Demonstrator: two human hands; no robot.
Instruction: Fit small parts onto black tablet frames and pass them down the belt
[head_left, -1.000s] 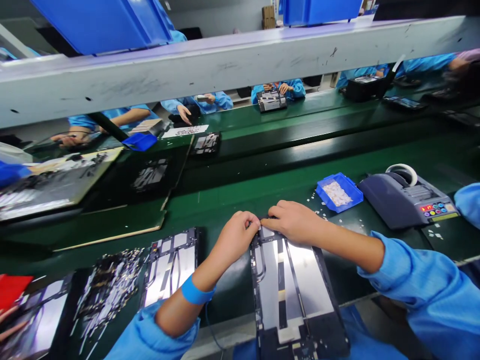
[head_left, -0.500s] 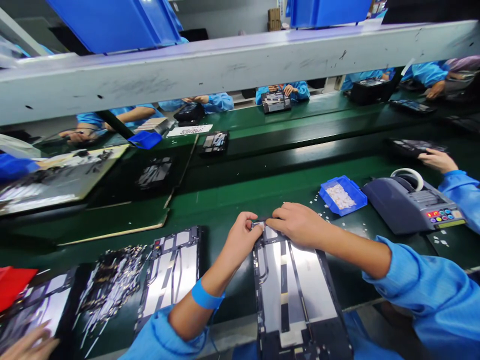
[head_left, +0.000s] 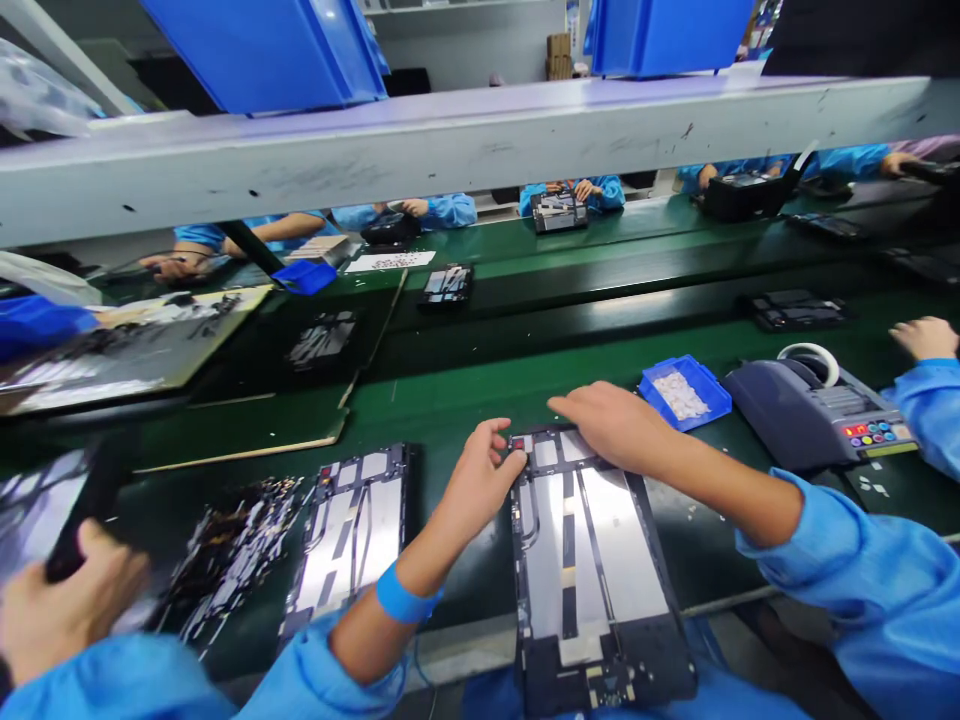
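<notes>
An opened tablet [head_left: 622, 540] with silver panels and dark strips lies lengthwise before me, its lower end reaching past the bench edge. At its top left corner is my left hand [head_left: 480, 475], thumb touching the edge beside a small red square [head_left: 519, 444], index finger apart from the thumb. My right hand [head_left: 611, 425] is over the top right corner, its fingers stretched out and no object visible in them. Whether its palm touches the tablet is hidden. Left of it lies a second opened tablet [head_left: 352, 540].
A blue tray [head_left: 701, 385] of small white pieces stands beside a grey tape dispenser [head_left: 795, 410]. Thin strips [head_left: 240, 550] are heaped at left, near a co-worker's hand [head_left: 75, 600] at another tablet [head_left: 45, 500]. A white shelf beam [head_left: 450, 150] crosses above; co-workers sit opposite.
My right hand has drawn back from the tablet's top left corner toward the right, uncovering the red square. My left thumb and index finger have parted. The left co-worker's hand has raised a tablet.
</notes>
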